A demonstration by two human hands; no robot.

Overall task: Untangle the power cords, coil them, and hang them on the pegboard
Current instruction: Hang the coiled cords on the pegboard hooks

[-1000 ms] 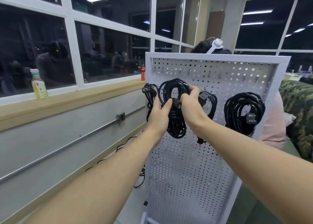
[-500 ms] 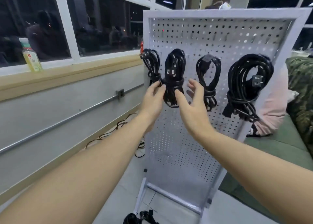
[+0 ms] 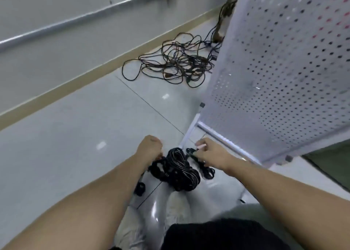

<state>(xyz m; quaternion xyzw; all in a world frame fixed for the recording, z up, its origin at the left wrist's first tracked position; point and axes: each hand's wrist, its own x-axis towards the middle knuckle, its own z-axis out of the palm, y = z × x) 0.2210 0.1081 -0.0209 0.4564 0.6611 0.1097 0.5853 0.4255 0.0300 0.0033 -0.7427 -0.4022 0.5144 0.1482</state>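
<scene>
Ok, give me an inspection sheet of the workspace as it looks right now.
Surface: pale glossy tiled floor.
Job's things: tangled black cord bundle on the floor by the feet; white pegboard, no cords on the part in view.
Clutter: nothing seen.
Hands: left hand at the bundle's left edge, grip hidden; right hand pinches a cord end.
Cables: loose thin wire tangle by the wall.
Surroundings: grey wall with metal rail; pale shoes.

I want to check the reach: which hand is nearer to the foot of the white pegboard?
Right. The right hand is just beside the pegboard foot, pinching a cord; the left hand is farther away, across the black cord pile.
</scene>
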